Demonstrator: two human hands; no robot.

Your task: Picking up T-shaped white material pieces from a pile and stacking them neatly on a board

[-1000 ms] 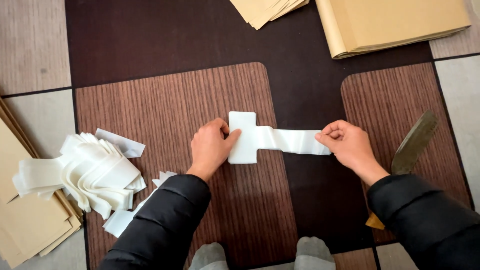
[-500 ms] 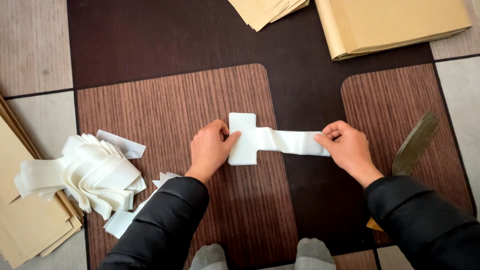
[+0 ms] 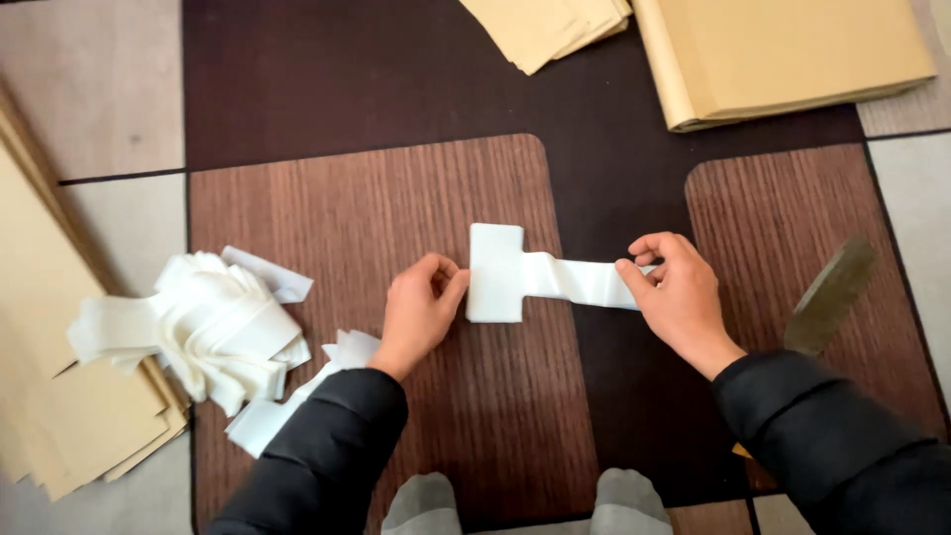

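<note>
You have two hands, your left hand [image 3: 418, 315] and right hand [image 3: 677, 295], on one white T-shaped strip [image 3: 535, 276], with one heap of white strips [image 3: 203, 332], three stacks of tan paper [image 3: 783, 54] [image 3: 550, 25] [image 3: 50, 376], two brown wood-grain mats [image 3: 367, 208] [image 3: 792, 218] and one knife [image 3: 827, 297].

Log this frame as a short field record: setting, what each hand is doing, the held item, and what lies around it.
setting: floor mat with brown wood-grain panels, seen from above
left hand: pinches the wide end of the white strip
right hand: pinches the strip's narrow end
strip: T-shaped, stretched flat between both hands
left side: white strip pile beside tan sheets
top: tan stack, loose tan sheets
right: blade-like tool
bottom: grey socks
</note>
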